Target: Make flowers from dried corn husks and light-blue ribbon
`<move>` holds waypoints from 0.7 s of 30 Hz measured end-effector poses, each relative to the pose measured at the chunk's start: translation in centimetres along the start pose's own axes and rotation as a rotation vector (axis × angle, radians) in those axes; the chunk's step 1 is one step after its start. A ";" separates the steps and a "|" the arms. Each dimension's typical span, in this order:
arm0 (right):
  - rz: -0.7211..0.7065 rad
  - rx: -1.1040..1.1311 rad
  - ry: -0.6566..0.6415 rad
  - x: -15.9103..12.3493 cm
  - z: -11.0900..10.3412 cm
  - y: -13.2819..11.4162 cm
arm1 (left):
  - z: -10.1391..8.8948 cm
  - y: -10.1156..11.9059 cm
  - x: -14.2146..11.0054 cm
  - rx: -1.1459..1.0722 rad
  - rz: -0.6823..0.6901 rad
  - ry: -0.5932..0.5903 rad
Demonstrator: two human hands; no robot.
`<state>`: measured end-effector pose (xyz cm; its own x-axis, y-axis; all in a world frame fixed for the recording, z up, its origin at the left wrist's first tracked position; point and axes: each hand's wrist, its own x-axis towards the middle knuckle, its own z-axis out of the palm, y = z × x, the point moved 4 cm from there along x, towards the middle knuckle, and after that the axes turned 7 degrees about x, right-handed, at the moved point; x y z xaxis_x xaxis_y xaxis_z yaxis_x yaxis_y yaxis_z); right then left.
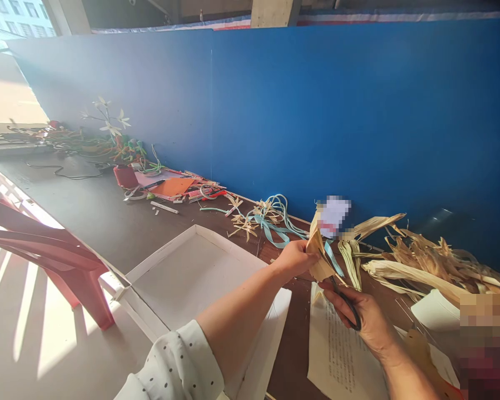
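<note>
Right of the tray (191,278), your left hand (294,260) pinches the dry husk (320,268), presumably steadying it for the scissors (354,307)! Your right hand (369,319) curls round their handle, blades at the husk's lower edge, and there's the tray's pale floor beneath your left forearm (237,305), printed paper (333,355) lying to the tray's right

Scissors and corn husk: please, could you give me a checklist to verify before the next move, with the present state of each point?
1. Corn husk piece gripped by the left hand: ok.
2. Scissors held in the right hand: ok.
3. Left fingers clear of the blades: cannot tell, the blades are hard to make out.
4. Printed sheet out from below the right hand: not ok, it lies there.
5. Loose husks near the right hand: ok, piled to its right.
</note>
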<state>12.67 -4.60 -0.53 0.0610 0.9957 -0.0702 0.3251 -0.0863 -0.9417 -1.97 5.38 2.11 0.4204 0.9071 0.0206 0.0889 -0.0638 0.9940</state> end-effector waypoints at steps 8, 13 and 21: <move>0.052 0.018 0.014 -0.3 0.3 -1.0 | 0.3 -0.6 0.4 -0.198 -0.036 0.045; 0.020 -0.023 -0.007 -0.2 0.4 -0.7 | -0.1 -0.3 0.1 -0.271 -0.075 0.187; 0.019 -0.047 0.013 -0.2 0.5 -1.0 | -0.5 -0.4 0.2 -0.226 -0.143 0.202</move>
<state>11.87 -4.67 0.24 0.0797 0.9933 -0.0831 0.3674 -0.1068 -0.9239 -2.38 5.76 1.75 0.2288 0.9658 -0.1223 -0.0776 0.1434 0.9866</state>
